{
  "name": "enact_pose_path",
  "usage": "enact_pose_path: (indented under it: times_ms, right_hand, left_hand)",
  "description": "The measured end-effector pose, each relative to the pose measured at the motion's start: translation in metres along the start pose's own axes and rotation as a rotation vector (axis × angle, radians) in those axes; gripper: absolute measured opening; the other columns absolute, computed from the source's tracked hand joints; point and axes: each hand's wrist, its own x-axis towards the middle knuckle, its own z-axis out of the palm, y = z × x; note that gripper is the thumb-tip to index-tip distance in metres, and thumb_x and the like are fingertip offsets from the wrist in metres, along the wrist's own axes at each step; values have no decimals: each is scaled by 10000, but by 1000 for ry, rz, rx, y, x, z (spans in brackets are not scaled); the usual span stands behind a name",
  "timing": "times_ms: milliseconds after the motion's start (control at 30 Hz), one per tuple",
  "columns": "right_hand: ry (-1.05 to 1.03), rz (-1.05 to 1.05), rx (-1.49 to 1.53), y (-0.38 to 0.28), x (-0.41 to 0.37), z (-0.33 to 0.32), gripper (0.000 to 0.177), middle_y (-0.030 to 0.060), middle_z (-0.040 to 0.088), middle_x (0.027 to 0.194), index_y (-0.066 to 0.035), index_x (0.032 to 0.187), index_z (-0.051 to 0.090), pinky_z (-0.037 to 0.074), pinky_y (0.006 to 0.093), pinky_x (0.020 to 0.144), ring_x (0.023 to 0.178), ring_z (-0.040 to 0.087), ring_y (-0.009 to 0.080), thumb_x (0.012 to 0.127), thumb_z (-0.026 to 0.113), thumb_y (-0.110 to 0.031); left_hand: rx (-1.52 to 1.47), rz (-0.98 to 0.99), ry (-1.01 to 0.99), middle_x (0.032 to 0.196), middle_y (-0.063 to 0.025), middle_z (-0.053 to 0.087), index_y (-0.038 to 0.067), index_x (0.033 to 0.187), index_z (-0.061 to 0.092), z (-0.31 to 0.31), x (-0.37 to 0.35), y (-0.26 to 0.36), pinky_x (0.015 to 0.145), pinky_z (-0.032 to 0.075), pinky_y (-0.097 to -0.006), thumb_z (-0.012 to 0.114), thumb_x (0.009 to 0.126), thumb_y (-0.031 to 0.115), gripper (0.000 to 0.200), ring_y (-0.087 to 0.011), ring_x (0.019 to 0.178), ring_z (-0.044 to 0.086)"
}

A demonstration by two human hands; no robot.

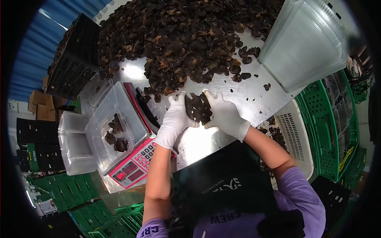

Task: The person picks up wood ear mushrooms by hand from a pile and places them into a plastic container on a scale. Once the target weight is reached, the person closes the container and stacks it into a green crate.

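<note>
Brown-black wood ear mushrooms (198, 109) are lying in a small clump on the metal table (246, 105), just on your side of the large pile (190, 39). Your left hand (174, 119) is cupping one side and your right hand (228, 115) the other; both are wearing white gloves, fingers and thumbs spread apart and curving around the edges, neither closing into a fist. The caps are looking thin, light and rubbery, probably damp and a little slippery, so they are likely bending and sliding over one another under pressure. A hard pinch is risking torn frills; the two broad sides, taken low with palms facing inward, are offering the surest hold. Beyond your left hand, a clear plastic tub (133, 117) is resting on a red-trimmed scale (139, 162) and holding a few dark pieces (119, 144). Clear plastic containers (305, 43) are standing at the table's right side.
</note>
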Motion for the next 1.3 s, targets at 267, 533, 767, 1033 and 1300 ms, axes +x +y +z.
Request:
enact_pose_path:
  times_ms: [267, 533, 767, 1033, 1300]
  right_hand:
    - [178, -158, 217, 19, 15, 18, 750, 197, 564, 1015, -9, 1249, 504, 530, 411, 722, 851, 637, 366, 599, 854, -141]
    - [220, -178, 319, -25, 13, -17, 441, 167, 599, 1071, -45, 1157, 575, 525, 406, 771, 913, 634, 376, 742, 721, -63]
    - [46, -465, 399, -173, 44, -53, 579, 192, 570, 1105, -39, 1262, 529, 522, 410, 824, 953, 639, 371, 709, 697, -63]
    - [-105, -570, -9, -257, 83, -3, 606, 204, 608, 1090, -20, 1221, 561, 544, 413, 808, 932, 661, 361, 678, 766, -194]
    - [372, -256, -242, -96, 185, -19, 587, 168, 568, 1275, -162, 1317, 573, 436, 462, 954, 1190, 536, 339, 796, 714, -392]
  left_hand:
    - [-252, 205, 151, 1048, -217, 495, 6, 1073, 542, 30, 10, 13, 867, 492, -427, 829, 600, 78, 558, -407, 936, 572]
    - [-294, 418, 626, 965, -219, 532, -6, 1092, 531, 27, -28, 13, 790, 473, -449, 576, 770, -44, 327, -401, 927, 564]
    - [-226, 111, 803, 1097, -179, 548, 7, 1227, 526, -96, -133, -33, 912, 472, -383, 682, 658, -64, 595, -363, 1021, 579]
    - [-99, -214, 607, 1169, -188, 551, 60, 1351, 491, -121, -166, -156, 906, 503, -411, 868, 584, 102, 855, -383, 1072, 589]
    - [-258, -147, 729, 1366, -185, 506, 36, 1382, 511, -115, -189, -146, 967, 461, -349, 784, 719, -8, 719, -280, 1211, 539]
